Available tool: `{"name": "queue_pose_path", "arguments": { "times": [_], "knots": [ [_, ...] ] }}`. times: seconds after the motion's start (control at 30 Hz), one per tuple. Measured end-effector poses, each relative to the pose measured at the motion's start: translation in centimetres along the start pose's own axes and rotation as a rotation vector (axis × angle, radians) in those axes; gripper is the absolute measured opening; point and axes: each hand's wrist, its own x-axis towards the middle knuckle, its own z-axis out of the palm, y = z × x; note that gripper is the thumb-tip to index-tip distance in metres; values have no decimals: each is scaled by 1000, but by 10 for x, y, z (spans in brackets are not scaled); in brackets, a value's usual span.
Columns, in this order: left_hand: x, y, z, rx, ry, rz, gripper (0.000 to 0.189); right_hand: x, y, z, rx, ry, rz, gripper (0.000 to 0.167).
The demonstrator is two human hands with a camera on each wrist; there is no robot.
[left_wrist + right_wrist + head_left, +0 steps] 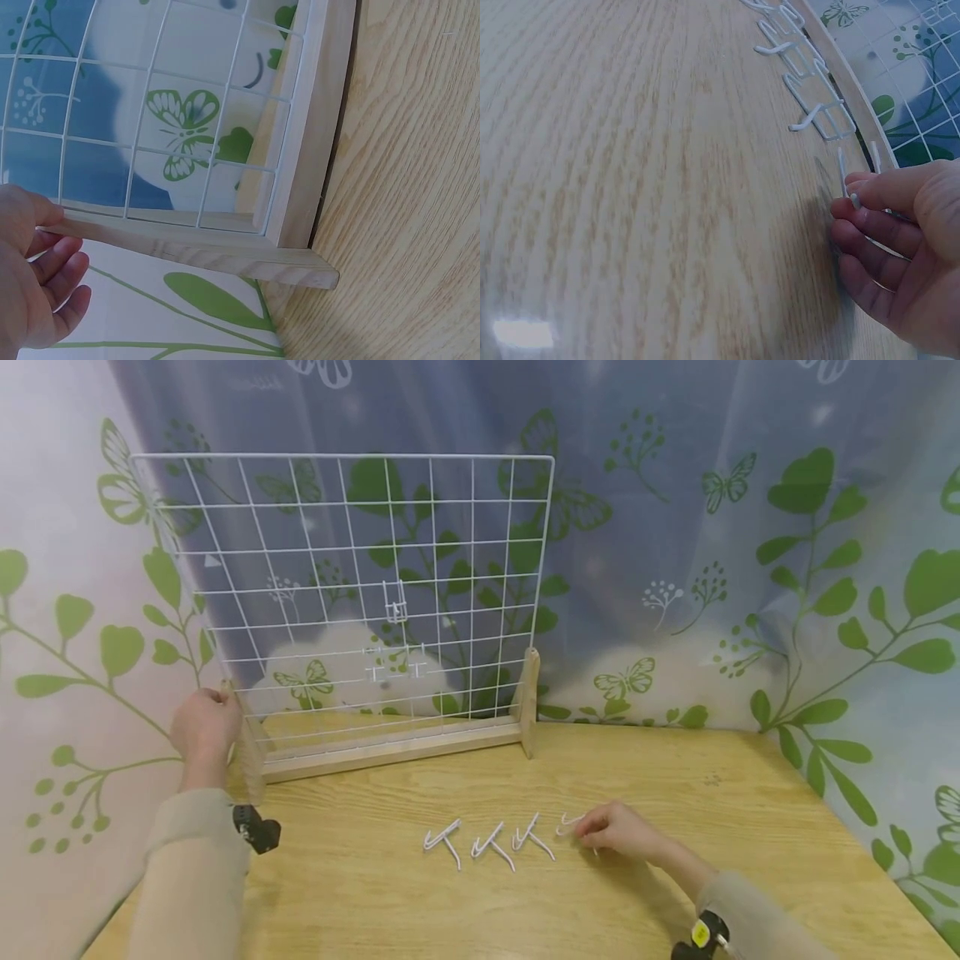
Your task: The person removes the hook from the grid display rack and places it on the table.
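A white wire grid panel (345,547) stands upright in a wooden stand (397,747) at the back left of the table. At the stand's left side post (195,255), my left hand (206,727) pinches the upper end between thumb and forefinger. Near the table's middle my right hand (618,833) pinches a white wire hook (567,825) with thumb and fingertips, partly hiding it. Left of that hand lie three similar hooks, the nearest hook (534,839), the middle hook (493,846) and the far-left hook (444,842). A small white hook (396,608) hangs on the grid.
Lower on the grid are more small white fittings (375,672), too fine to make out fully. Behind the stand hangs a curtain (645,527) printed with leaves and butterflies. The wooden table (420,914) runs under both arms.
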Motion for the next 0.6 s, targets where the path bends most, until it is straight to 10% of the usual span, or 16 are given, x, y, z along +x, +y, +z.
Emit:
{"name": "queue_pose_path", "arguments": {
  "times": [0.6],
  "knots": [
    [0, 0, 0, 15, 6, 5, 46, -1, -1, 0, -24, -45, -6, 14]
  ]
}}
